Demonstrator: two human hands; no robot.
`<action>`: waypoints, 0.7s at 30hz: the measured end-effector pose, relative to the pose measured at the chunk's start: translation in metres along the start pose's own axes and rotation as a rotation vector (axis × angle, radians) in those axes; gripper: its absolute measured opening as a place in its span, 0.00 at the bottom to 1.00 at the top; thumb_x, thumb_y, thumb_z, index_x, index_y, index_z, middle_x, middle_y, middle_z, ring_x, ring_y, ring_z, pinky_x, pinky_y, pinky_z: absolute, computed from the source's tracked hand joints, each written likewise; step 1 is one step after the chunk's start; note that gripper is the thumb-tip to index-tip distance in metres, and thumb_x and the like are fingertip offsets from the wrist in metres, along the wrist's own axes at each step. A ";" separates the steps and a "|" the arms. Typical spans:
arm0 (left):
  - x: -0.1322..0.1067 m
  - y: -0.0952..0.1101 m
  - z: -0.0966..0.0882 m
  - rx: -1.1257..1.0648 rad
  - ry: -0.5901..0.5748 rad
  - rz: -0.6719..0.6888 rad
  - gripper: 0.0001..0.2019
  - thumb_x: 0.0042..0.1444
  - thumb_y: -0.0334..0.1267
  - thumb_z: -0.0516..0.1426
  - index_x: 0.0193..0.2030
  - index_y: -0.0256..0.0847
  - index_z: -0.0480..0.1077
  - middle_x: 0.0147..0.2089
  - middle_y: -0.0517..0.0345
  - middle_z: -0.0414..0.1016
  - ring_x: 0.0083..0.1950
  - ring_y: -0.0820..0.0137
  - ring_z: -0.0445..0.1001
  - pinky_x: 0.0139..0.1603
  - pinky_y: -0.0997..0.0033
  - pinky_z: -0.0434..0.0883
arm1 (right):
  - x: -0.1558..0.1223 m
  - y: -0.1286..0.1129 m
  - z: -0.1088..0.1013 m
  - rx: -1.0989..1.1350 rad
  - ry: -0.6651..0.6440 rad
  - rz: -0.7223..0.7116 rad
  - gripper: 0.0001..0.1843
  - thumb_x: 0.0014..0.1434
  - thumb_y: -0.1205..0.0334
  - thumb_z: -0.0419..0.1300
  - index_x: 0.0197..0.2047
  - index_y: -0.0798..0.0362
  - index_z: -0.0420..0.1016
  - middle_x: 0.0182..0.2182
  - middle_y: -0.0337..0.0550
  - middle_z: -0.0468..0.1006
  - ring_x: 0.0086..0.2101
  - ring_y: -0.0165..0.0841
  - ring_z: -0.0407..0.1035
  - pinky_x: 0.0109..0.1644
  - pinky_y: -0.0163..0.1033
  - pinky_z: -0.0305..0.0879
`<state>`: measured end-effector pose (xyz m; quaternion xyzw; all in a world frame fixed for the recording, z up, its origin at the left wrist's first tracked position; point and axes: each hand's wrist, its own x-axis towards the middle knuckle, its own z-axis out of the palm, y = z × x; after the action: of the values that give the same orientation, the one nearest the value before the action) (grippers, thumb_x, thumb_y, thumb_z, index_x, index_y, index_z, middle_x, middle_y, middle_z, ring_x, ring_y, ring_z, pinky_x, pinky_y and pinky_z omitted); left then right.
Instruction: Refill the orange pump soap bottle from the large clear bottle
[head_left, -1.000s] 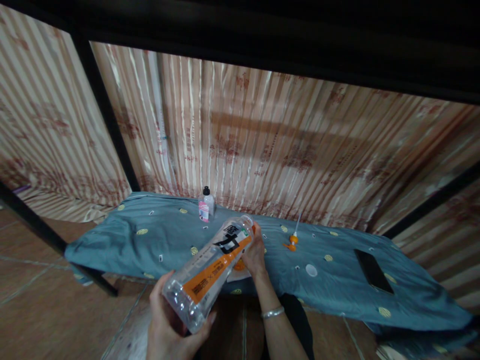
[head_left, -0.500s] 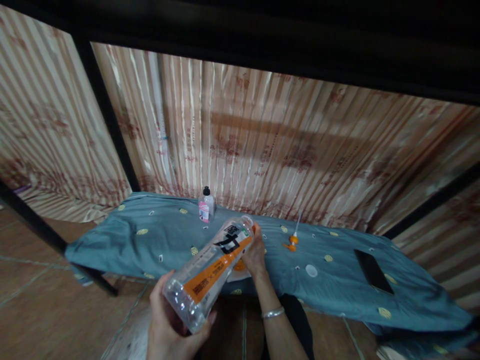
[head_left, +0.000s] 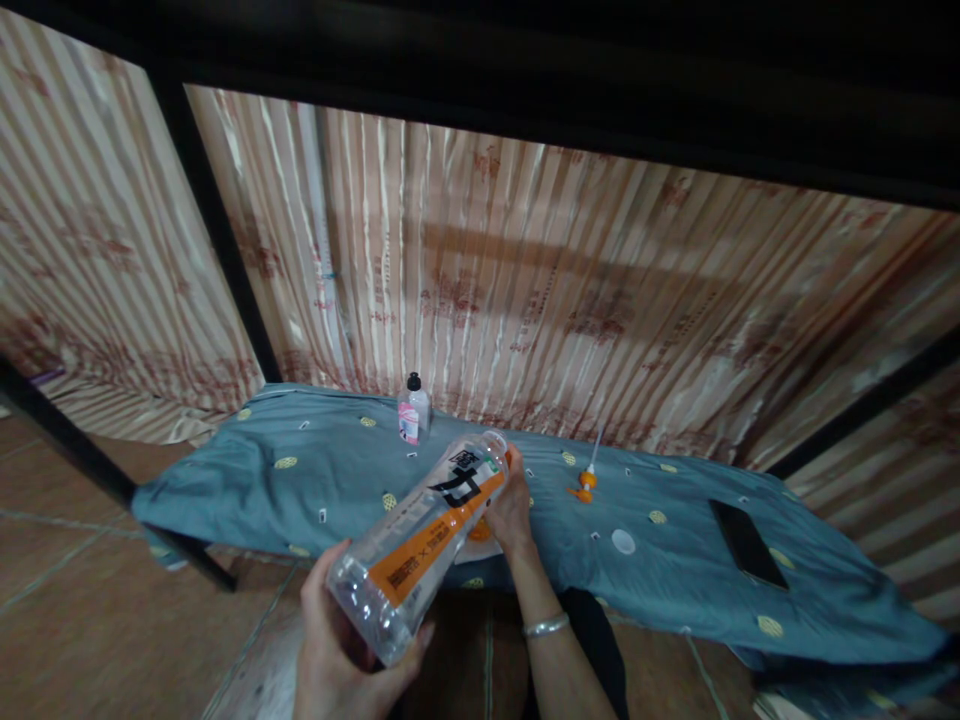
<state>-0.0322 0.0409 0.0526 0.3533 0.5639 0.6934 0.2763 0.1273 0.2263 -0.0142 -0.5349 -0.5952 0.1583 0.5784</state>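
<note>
- Two hands in play: the clear plastic bottle (head_left: 431, 540) is up in the air, tilted across the bed's (head_left: 251, 465) front edge, base towards the person, mouth towards the back edge.
- Left hand (head_left: 326, 650), fingers gripping the base; right hand (head_left: 512, 510) up at the neck, fingers tucked behind, and what they close on I can't tell!
- State of play: the orange pump (head_left: 585, 482) lies detached, right of centre towards the back edge, so taking it off looks done; the clear bottle isn't set down, so I'd call this mid-handling.
- Left of centre, at the back edge, a pink-labelled bottle (head_left: 409, 422) stands upright, black cap on.
- Tough to read: an orange object (head_left: 480, 530), mostly covered by bottle and hand; any liquid inside; and that round white disc (head_left: 622, 541) near the front edge, maybe a lid.
</note>
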 end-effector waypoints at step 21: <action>0.000 -0.001 0.001 -0.051 0.007 -0.010 0.42 0.43 0.45 0.75 0.66 0.49 0.68 0.58 0.50 0.82 0.56 0.56 0.86 0.53 0.63 0.83 | 0.000 0.002 -0.001 -0.014 0.003 -0.029 0.33 0.59 0.57 0.67 0.66 0.53 0.69 0.57 0.58 0.85 0.57 0.52 0.82 0.63 0.57 0.80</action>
<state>-0.0312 0.0419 0.0516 0.3410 0.5488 0.7074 0.2866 0.1285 0.2264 -0.0157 -0.5302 -0.6032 0.1449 0.5779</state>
